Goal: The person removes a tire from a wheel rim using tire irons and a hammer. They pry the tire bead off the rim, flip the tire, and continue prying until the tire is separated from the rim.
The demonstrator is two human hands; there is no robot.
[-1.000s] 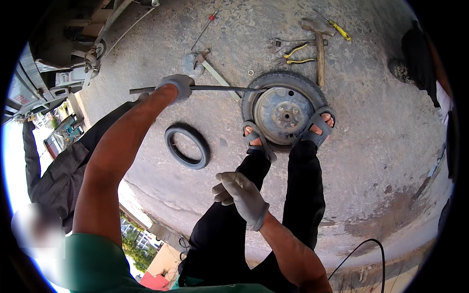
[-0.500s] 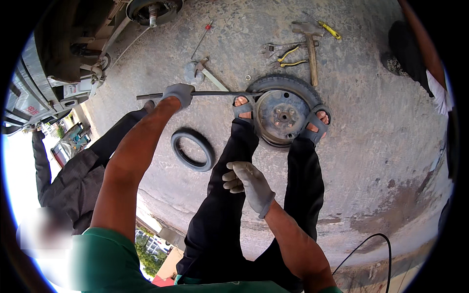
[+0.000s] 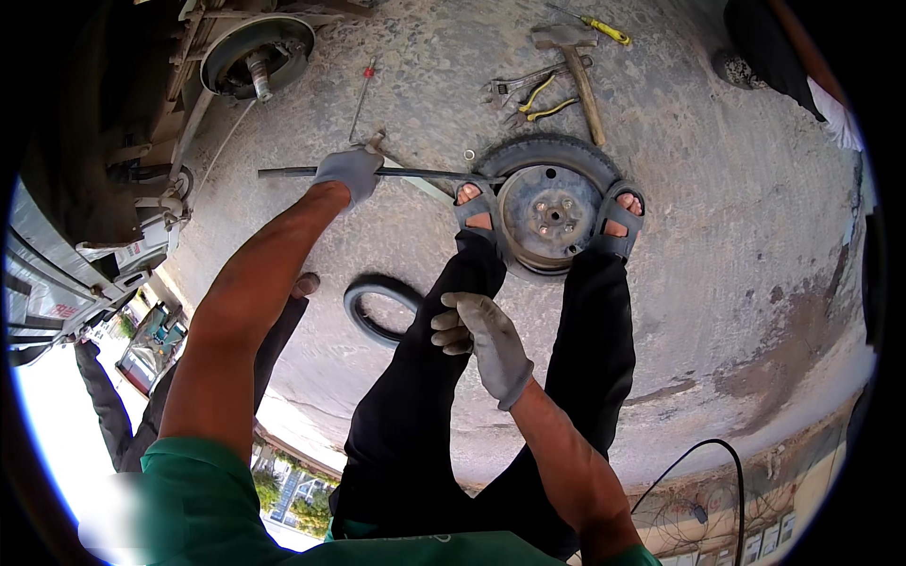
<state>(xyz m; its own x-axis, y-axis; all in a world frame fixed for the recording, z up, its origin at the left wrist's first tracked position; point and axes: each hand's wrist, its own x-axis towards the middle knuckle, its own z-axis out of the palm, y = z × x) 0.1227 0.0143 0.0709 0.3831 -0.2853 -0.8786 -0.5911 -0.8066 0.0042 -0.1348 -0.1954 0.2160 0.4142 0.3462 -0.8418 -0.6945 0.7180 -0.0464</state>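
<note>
Left foot (image 3: pixel 479 206): compared with one second ago, it has moved from the near left edge of the wheel (image 3: pixel 528 231) to farther along the left side, just beside the end of the metal bar (image 3: pixel 425 174).
Left hand (image 3: pixel 349 177): wears a grey glove; its fingers are closed around the metal bar, to the left of the wheel.
Metal bar: long and dark; its right end reaches the far left part of the wheel, where the tyre (image 3: pixel 547 151) meets the metal.
Right hand (image 3: pixel 491 344): also gloved; its fingers are loosely bent and grip nothing that I can see. It is on the near side of the wheel, apart from it, its fingers over the left trouser leg (image 3: pixel 406 396).
Wheel: lies on the ground, between the left foot and the right foot (image 3: pixel 618 222); its tyre shows mostly along the far side.
Rubber ring (image 3: pixel 361 316): left of the wheel and nearer, partly hidden by the trouser leg.
Pale-handled hammer (image 3: pixel 420 184): left of the wheel, partly covered by the bar.
Tools beyond the wheel: wooden-handled hammer (image 3: pixel 587 99), yellow-handled pliers (image 3: pixel 547 111), adjustable wrench (image 3: pixel 514 85) and yellow screwdriver (image 3: pixel 607 31).
Red-handled screwdriver (image 3: pixel 366 77): beyond the wheel, to its left.
</note>
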